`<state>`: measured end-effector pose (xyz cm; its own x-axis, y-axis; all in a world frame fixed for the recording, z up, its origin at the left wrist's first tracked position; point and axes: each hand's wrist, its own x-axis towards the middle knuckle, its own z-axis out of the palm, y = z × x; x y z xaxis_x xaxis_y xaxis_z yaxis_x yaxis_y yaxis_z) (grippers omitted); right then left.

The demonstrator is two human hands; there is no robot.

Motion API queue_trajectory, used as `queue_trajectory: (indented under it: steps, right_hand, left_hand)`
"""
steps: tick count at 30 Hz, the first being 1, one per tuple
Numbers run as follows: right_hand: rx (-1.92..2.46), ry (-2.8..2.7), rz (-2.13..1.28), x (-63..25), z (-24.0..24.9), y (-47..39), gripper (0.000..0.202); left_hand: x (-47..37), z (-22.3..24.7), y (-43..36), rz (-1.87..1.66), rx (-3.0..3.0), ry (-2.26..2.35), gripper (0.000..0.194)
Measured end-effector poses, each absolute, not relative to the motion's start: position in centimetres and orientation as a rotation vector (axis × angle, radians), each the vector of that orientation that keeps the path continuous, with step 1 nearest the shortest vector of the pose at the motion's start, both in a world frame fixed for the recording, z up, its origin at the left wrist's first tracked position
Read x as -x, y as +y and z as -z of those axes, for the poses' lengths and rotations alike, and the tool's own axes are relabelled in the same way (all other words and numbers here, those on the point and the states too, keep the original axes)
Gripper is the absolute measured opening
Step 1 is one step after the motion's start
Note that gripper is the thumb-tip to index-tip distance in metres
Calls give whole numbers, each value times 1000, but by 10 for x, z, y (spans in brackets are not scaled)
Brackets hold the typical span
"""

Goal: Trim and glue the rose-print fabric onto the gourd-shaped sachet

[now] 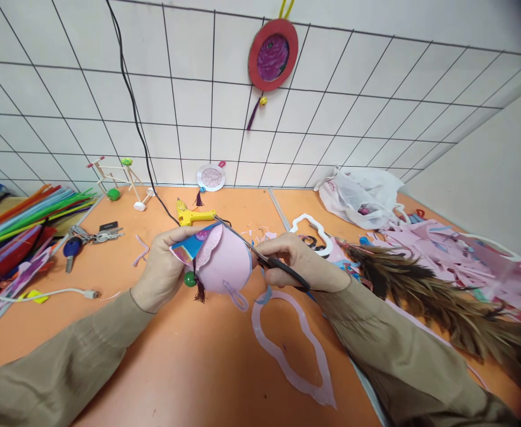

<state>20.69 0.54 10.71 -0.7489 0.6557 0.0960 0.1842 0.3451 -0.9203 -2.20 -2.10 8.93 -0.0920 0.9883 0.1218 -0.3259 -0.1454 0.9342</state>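
Observation:
A pink and blue paper craft piece [231, 261] is held up over the orange table, pinched at its left side by my left hand [160, 270]. From the craft hang a green bead [189, 279], a dark tassel and a small lilac loop [236, 296]. My right hand [293, 261] is closed around the black handles of scissors [287, 274]; their blades point up and left along the upper right edge of the craft. Below, a pink paper outline [293, 350] lies on the table, with a blue scrap touching its top.
Behind the craft lies a yellow glue gun [193, 213]. Keys [104, 233] and colourful sticks [20, 219] are at left. To the right are a white outline [326, 244], brown feathers [424, 290], pink scraps [456, 255] and a plastic bag [362, 196].

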Motion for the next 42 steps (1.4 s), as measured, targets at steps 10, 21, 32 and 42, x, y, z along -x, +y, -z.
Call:
queue_trajectory:
  steps: [10,21,32,42]
  right_hand:
    - [694,-2156,-1365,-203,-107,5,18]
    - [623,-2074,-1409,-200,-104,4,23]
    - [615,-2060,-1559,-205,-104,5,30]
    - [566,-2093,-1564,-205,-106,3,54]
  left_hand:
    - [19,-89,-21,-1508,-972,946,26]
    - [14,-89,-23,-1546,-876,940,28]
    - [17,-87,-22,-1541,-932,930,26]
    - [20,-86,-21,-1466,-1013,910,22]
